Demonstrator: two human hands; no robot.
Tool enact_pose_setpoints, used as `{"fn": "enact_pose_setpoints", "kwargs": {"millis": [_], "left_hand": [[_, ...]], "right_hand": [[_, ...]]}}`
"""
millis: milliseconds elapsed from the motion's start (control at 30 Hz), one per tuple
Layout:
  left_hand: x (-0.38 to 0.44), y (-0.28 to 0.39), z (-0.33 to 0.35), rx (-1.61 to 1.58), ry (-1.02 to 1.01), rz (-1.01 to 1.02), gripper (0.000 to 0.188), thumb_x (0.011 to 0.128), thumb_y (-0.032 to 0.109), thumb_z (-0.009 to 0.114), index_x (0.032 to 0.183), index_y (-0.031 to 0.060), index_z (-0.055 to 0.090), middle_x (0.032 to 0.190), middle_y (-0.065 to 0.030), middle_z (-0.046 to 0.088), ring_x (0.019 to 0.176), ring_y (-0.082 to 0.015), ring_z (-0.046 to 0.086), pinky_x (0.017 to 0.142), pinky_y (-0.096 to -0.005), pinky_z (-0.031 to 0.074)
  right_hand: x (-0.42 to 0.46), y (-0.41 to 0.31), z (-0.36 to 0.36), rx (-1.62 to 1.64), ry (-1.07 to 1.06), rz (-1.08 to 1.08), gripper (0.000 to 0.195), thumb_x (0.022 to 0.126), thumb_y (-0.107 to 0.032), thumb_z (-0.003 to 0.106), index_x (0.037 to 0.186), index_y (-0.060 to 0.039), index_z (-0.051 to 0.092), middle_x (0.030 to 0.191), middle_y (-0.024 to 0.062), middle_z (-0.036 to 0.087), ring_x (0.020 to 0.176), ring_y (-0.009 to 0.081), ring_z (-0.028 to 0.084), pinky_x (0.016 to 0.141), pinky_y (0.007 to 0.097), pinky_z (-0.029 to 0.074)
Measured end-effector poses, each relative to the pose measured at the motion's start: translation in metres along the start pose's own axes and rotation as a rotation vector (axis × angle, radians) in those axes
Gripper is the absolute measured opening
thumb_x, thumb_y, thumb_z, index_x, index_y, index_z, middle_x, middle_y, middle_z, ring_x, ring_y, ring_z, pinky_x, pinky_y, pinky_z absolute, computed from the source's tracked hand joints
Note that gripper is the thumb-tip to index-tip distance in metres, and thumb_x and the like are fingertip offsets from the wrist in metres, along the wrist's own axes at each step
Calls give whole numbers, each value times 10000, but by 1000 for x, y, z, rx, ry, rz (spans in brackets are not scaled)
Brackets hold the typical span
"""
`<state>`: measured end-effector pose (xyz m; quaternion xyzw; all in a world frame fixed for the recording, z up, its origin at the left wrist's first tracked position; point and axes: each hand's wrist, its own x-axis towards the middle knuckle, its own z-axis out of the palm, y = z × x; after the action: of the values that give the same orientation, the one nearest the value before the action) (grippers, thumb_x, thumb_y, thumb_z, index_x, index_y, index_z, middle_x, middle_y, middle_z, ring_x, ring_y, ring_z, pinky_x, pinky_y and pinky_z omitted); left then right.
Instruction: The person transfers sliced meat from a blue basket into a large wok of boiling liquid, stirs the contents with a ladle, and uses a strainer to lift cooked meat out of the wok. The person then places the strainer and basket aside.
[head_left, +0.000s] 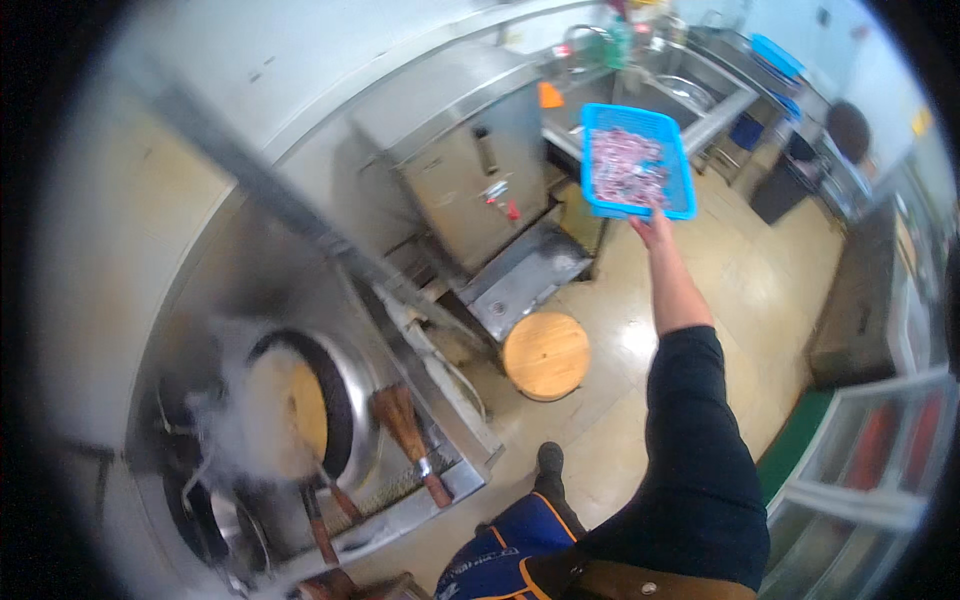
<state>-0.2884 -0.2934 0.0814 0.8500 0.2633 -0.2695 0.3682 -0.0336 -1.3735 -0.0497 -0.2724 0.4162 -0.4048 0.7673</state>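
A blue plastic basket (682, 176) with pinkish, shredded-looking food (626, 166) in it is held out at arm's length by my right hand (654, 225), which grips its near rim. The basket is beside the front edge of the sink counter, above the floor. My left hand is out of view. At the lower left, a steaming wok (339, 405) with yellowish contents sits on the stainless steel range. A brush-like tool with a wooden handle (435, 487) rests on the range's edge, beside other wooden handles (322, 529).
A round wooden lid or stool top (547, 355) stands on the floor by the range. Behind it is a steel cabinet (480, 180) with a red-handled tap. Sinks (686, 90) lie at the top, a dark bin (784, 184) at the upper right, a glass-topped unit (862, 491) at the lower right.
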Motion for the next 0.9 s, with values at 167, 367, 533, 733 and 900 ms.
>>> {"fn": "enact_pose_setpoints", "kwargs": {"millis": [167, 367, 533, 733, 900], "left_hand": [[-49, -77, -4, -335, 35, 129, 834, 976, 70, 563, 1578, 28, -13, 1118, -188, 685, 844, -223, 674, 765, -365, 560], [-71, -146, 47, -556, 217, -109, 895, 992, 136, 592, 1577, 88, -84, 1128, -194, 697, 845, -251, 737, 632, -336, 586], [-30, -272, 110, -542, 266, -229, 843, 968, 131, 619, 1565, 14, 36, 1163, -198, 696, 897, -305, 731, 714, -399, 591], [9, -421, 80, -1451, 63, -387, 719, 959, 163, 592, 1533, -30, 206, 1228, -130, 683, 904, -362, 705, 811, -436, 556], [24, -451, 49, -1626, 266, -566, 669, 1005, 482, 375, 1443, -22, 403, 1284, -149, 638, 968, -336, 672, 822, -451, 517]], "right_hand": [[-78, 57, -25, -188, -306, 124, 488, 1042, -424, 491, 1244, 21, 513, 1317, 207, 606, 1167, 276, 609, 960, 365, 535], [-352, 157, 41, 28, -892, 475, 242, 1008, -353, 589, 880, -147, 594, 700, -41, 540, 572, 78, 470, 511, 216, 413], [-601, 221, 162, -80, -1094, 759, 243, 1021, -308, 568, 862, -135, 508, 740, -30, 452, 599, 78, 384, 478, 213, 311], [-801, 288, 322, -437, -1378, 636, 233, 1012, -257, 588, 855, -109, 501, 725, -9, 492, 600, 84, 428, 503, 232, 328], [-897, 415, 446, -642, -1632, 477, 176, 985, -217, 622, 882, -95, 550, 721, 1, 542, 598, 85, 475, 506, 239, 349]]}}
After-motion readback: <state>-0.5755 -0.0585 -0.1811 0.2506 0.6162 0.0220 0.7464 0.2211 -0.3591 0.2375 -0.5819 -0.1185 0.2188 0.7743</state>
